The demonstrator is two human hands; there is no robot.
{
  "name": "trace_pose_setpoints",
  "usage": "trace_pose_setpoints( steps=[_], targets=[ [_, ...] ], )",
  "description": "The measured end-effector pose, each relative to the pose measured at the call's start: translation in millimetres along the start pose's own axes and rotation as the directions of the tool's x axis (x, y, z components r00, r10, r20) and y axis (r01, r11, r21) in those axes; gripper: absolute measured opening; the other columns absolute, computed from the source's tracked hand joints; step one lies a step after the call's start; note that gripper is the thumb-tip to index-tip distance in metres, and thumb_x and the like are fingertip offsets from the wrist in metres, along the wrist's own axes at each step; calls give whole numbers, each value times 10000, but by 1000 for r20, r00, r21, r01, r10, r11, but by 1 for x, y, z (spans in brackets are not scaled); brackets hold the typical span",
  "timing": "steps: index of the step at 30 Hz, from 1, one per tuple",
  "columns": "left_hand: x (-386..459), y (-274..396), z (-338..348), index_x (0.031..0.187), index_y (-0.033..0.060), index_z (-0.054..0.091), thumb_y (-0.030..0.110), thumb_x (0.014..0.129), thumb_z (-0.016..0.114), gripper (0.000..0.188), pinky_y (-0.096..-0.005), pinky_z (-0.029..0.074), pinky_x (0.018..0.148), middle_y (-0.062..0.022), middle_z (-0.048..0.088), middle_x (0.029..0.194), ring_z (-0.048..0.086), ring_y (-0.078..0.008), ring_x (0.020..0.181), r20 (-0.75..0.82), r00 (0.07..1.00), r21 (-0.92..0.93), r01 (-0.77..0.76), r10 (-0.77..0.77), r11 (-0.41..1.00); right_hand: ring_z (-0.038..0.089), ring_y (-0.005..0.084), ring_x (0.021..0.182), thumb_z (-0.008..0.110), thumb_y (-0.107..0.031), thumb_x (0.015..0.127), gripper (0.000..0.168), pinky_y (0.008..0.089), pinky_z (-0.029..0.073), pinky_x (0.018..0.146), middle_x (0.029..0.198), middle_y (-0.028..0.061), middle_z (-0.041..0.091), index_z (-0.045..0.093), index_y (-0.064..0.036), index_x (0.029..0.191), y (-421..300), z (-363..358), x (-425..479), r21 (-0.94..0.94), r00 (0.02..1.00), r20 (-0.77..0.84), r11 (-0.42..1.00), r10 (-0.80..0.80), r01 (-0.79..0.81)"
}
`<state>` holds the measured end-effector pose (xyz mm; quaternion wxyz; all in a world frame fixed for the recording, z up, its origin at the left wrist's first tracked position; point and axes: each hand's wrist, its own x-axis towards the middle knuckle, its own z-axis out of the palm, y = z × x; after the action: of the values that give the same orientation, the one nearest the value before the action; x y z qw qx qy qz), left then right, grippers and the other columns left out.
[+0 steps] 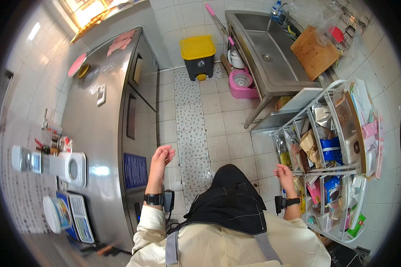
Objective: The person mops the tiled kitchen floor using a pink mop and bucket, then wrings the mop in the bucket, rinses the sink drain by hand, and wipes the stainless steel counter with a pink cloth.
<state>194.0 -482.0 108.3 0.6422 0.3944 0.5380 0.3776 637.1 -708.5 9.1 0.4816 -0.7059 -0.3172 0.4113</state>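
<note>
My left hand (162, 156) is raised in the air with its fingers loosely curled and nothing in it. It is beside the front of a stainless steel counter (97, 137) with doors below. Out on the other side, my right hand (283, 173) hangs empty, fingers slightly bent. The nearest thing to it is a white rolling rack (332, 169) of clear bins packed with bags and packets. Each wrist wears a black strap with a small device. Between my hands is the black apron (229, 200) I wear over a cream top.
A yellow-lidded pedal bin (197, 53) and a pink mop bucket (241, 83) stand ahead on the tiled floor (217, 123). To the right is a steel sink (264, 46) with a wooden cutting board (315, 51). The counter holds a white scale (74, 168) and a blue scale (82, 217).
</note>
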Motion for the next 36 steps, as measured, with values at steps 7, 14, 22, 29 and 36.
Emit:
trace_pose_setpoints(
  steps=[7,14,22,29,36],
  targets=[
    [147,65,87,1094,51,538,165,929,423,231,-279,454,827,-69,611,1001,580,-138,911,266,963,-214,112,-53,970,583,128,692,431,-119,935,186,247,498,633,816,78,621,549,-22,1041,-5,-2,118,226,897,-434,974,81,21],
    [258,119,63,1088,46,534,171,920,441,229,-279,467,824,-60,613,984,587,-123,852,72,997,-170,26,-14,985,582,105,695,419,-106,940,201,239,480,656,811,65,630,538,-24,1079,-160,79,347,104,918,-323,955,-231,277],
    [420,148,69,1105,53,532,166,902,463,243,-283,478,805,-67,620,972,596,-139,859,81,980,-279,197,-182,940,557,82,738,419,-108,944,219,228,457,716,836,45,624,531,-23,1113,-278,106,485,-5,911,-267,946,-315,325],
    [630,248,194,1188,27,494,206,905,468,336,-319,416,918,-89,559,1142,532,-189,1046,526,844,-220,250,-101,943,576,101,758,453,-85,918,201,249,466,731,862,49,625,541,-20,1086,-327,26,554,-234,821,-502,957,-271,173],
    [708,290,400,1280,-8,396,186,899,443,430,-349,331,1013,-143,449,1281,435,-259,1176,793,580,-149,480,-185,865,607,239,876,511,-62,847,230,314,468,780,964,133,622,540,-3,1067,-358,-38,628,-600,735,-519,798,-435,49]
  ],
)
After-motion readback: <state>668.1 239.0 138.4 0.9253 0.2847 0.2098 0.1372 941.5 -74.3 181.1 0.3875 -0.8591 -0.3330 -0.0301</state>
